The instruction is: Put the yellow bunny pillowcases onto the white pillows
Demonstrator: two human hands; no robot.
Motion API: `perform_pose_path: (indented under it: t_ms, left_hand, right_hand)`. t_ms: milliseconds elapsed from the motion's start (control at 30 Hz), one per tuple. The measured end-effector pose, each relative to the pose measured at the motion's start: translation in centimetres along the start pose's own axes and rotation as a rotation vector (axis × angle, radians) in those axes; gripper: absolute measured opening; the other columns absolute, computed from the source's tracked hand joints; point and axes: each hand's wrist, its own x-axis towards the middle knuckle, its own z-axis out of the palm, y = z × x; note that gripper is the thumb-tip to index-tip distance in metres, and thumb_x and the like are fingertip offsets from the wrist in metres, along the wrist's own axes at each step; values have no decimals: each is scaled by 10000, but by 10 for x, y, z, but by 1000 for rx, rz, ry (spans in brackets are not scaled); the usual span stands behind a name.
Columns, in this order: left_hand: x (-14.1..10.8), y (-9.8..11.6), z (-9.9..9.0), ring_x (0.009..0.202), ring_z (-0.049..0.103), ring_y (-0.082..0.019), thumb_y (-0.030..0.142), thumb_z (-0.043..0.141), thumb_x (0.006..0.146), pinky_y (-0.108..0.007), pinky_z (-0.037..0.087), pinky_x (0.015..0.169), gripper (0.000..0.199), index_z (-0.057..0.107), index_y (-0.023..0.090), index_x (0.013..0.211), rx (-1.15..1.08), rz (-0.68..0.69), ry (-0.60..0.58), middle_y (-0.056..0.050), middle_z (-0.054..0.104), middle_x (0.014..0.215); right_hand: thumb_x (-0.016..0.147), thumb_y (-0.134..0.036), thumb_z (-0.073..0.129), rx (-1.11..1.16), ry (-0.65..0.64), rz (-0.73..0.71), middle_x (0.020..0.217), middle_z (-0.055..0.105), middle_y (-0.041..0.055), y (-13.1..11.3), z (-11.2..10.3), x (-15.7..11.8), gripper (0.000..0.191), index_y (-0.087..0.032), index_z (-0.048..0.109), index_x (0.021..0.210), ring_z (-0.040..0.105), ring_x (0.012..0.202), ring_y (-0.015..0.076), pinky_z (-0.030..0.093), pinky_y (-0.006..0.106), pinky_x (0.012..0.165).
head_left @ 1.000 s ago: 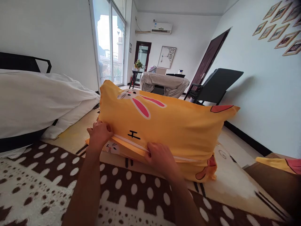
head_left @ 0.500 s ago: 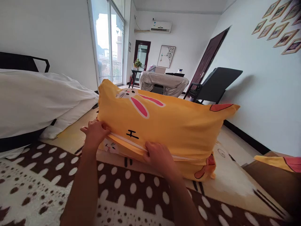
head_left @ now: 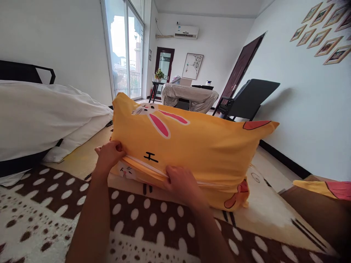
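A plump yellow pillow (head_left: pixel 208 146) with a printed white rabbit with pink ears lies on the rug in front of me. A pale zipper (head_left: pixel 145 164) runs along its near side. My left hand (head_left: pixel 109 155) is closed, pinching the fabric at the zipper's left end. Farther right along the same seam, my right hand (head_left: pixel 182 182) is closed with its fingertips pinching the zipper; whether they hold its pull tab is hidden. Below the seam, the yellow fabric shows another rabbit face (head_left: pixel 126 171) at left and an orange-red print at right.
Beneath the pillow spreads a brown and cream patterned rug (head_left: pixel 153 219). White fabric (head_left: pixel 49 117) drapes over a dark seat at left. A brown box (head_left: pixel 315 208) with yellow cloth on it stands at right. Behind are a black chair (head_left: pixel 249 98) and a plastic-covered table (head_left: pixel 189 93).
The view has shifted slightly, so everything sits a little farther left. Both hands keep their grip at about the same places on the pillow.
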Motion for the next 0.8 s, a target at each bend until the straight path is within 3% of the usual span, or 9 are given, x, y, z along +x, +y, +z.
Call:
perform_pose_path:
  t_ms: [233, 467, 800]
  left_hand:
    - [0, 1, -2, 790, 588, -239, 271, 515, 663, -319, 316, 654, 74, 508, 201, 685, 57, -10, -28, -28, 632, 758]
    - [-6, -2, -4, 766, 605, -259, 370, 513, 652, -308, 345, 564, 195, 621, 214, 698, 13, -113, -97, -74, 657, 763]
    - [-5, 4, 0, 767, 608, -265, 405, 499, 650, -308, 332, 547, 219, 606, 216, 672, -24, -138, -46, -80, 651, 757]
  right_hand:
    - [809, -188, 474, -6, -16, 31, 762, 681, 63, 0, -3, -1, 143, -168, 612, 780, 556, 643, 156, 168, 305, 556]
    - [829, -191, 457, -38, -32, 36, 774, 682, 70, -1, -4, -1, 155, -166, 606, 796, 579, 679, 172, 194, 306, 562]
    - [833, -175, 457, -36, -37, 38, 801, 686, 69, -2, -4, -1, 144, -165, 599, 814, 590, 704, 170, 236, 292, 576]
